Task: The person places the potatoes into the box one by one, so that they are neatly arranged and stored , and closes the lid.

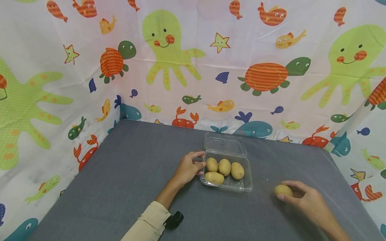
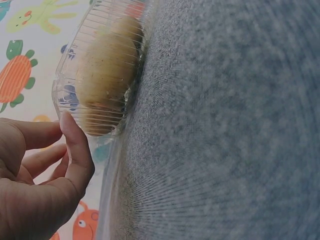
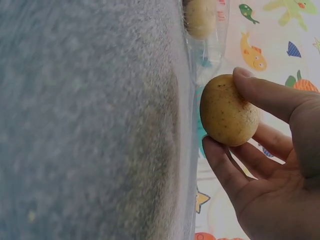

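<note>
A clear plastic container (image 1: 248,188) lies on the grey table (image 1: 135,180), its lid (image 1: 224,144) folded open at the back. Several potatoes (image 1: 224,166) lie inside. My left hand (image 1: 201,163) holds the container's left edge, thumb at the rear corner and fingers curled against the side wall. The left wrist view shows the thumb (image 2: 75,140) on the container's (image 2: 67,85) rim, with a potato (image 2: 107,65) behind the plastic. To the right of the container, my right hand (image 1: 281,190) grips a loose potato (image 1: 283,190) between thumb and fingers, low over the table; close up, that potato (image 3: 227,110) fills the hand (image 3: 224,111).
A sea-creature patterned curtain (image 1: 193,67) walls the table at the back and on both sides. A black wrist camera (image 1: 174,220) shows by my left sleeve. The table's grey cloth stretches bare to the left and toward the front.
</note>
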{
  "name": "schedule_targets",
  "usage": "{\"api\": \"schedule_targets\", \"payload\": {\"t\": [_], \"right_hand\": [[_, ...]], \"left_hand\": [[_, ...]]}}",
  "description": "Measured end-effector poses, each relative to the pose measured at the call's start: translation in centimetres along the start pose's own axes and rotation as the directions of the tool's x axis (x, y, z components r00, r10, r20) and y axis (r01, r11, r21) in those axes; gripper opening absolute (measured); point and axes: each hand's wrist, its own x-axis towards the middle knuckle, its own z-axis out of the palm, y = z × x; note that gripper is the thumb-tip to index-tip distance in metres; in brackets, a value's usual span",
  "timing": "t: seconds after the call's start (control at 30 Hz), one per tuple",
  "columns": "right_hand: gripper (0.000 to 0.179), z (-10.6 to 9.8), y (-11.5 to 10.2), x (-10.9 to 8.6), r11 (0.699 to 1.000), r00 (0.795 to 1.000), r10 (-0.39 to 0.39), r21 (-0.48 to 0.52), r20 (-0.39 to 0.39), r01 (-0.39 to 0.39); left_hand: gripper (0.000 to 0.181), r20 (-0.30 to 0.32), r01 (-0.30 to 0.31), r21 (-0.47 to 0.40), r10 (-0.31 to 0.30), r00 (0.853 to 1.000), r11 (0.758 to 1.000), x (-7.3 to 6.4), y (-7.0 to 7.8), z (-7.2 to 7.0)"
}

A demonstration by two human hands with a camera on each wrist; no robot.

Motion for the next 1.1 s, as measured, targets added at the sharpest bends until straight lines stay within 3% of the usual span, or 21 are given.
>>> {"api": "schedule_targets", "payload": {"t": [0.43,1.1], "right_hand": [[0.068,0.3,-1.3,0.1,0.999,0.999,-0.013,0.052,-0.046,0.015],[0.057,1.4,-4.2,0.2,0.980,0.983,-0.148,0.121,-0.107,0.160]], "left_hand": [[0.045,0.001,0.006,-0.003,-0.006,1.000,1.000,0.0,-0.1,0.0],[0.045,-0.003,0.008,-0.001,-0.008,1.000,1.000,-0.1,0.2,0.0]]}}
